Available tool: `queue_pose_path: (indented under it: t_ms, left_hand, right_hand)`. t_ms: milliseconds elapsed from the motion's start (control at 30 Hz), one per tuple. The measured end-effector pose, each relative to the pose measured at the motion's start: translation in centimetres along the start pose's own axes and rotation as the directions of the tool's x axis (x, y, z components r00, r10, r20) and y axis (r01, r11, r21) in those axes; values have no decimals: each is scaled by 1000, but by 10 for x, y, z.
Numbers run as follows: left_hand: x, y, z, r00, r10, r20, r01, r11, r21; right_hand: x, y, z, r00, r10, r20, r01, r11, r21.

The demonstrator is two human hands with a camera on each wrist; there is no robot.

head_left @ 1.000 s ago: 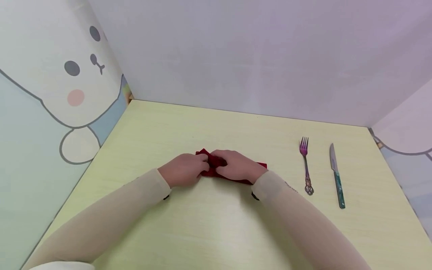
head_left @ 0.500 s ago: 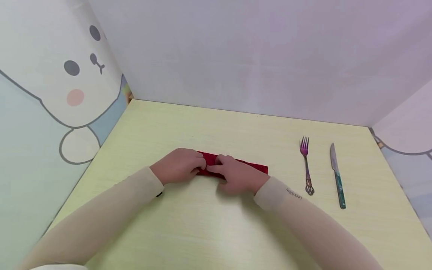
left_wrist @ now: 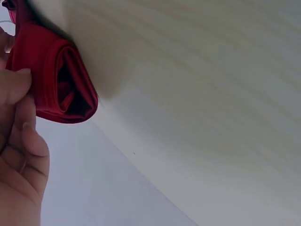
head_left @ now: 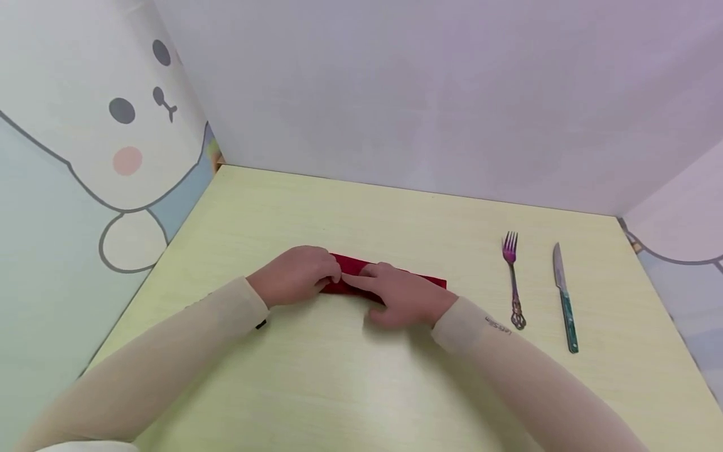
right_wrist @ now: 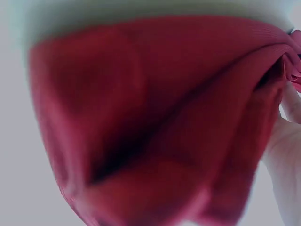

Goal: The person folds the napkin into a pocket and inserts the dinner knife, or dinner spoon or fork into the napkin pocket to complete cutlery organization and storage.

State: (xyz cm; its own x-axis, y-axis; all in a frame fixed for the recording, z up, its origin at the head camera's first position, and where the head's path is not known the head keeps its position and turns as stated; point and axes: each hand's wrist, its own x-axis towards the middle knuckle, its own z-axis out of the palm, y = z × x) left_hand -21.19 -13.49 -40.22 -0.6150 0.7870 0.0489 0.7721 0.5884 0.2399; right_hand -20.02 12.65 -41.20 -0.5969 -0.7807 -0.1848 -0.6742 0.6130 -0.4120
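Observation:
A red cloth napkin [head_left: 349,263], folded into a long narrow strip, lies across the middle of the table. Its left end is pinched by my left hand [head_left: 296,275]. In the left wrist view, the thumb and fingers of that hand hold the rolled end of the napkin [left_wrist: 44,70], whose layers show. My right hand [head_left: 403,295] rests on the strip's middle, index finger straight towards the left hand and thumb spread on the near side. In the right wrist view the napkin [right_wrist: 141,117] looms large and blurred, hiding most of the hand.
To the right lie a fork [head_left: 513,279] with a decorated handle and a knife [head_left: 565,298] with a green handle, both tines and blade pointing away. A pale wall [head_left: 407,100] rises behind the table [head_left: 339,376]; a cartoon-printed wall [head_left: 130,188] stands at left.
The napkin's bunched left part has been laid down into a flat strip. My left hand has shifted slightly left; my right hand has gone from gripping to lying with its index finger extended.

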Motion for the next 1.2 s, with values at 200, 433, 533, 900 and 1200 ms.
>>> queue_pose_path:
  t_ms: [200,433,533,900,1200]
  left_hand:
    - [0,2,-3,1000,-7,7,7,1000,-30]
    - [4,3,-4,998,-27,50,31,996,-88]
    - [7,0,-4,995,-66,71,71,995,-71]
    - [17,-10,-13,972,-105,208,143,974,-177]
    - [19,-20,-9,955,-174,239,223,955,-195]
  right_hand:
    - [8,-9,7,1000,-23,-18,20,991,-130]
    - [20,-17,14,1000,19,-9,-20,962,-271]
    - [19,-14,11,999,45,19,-39,970,-241]
    - [25,-9,2,998,20,61,-8,983,-184]
    - [25,-3,-1,994,29,101,-12,986,-164]
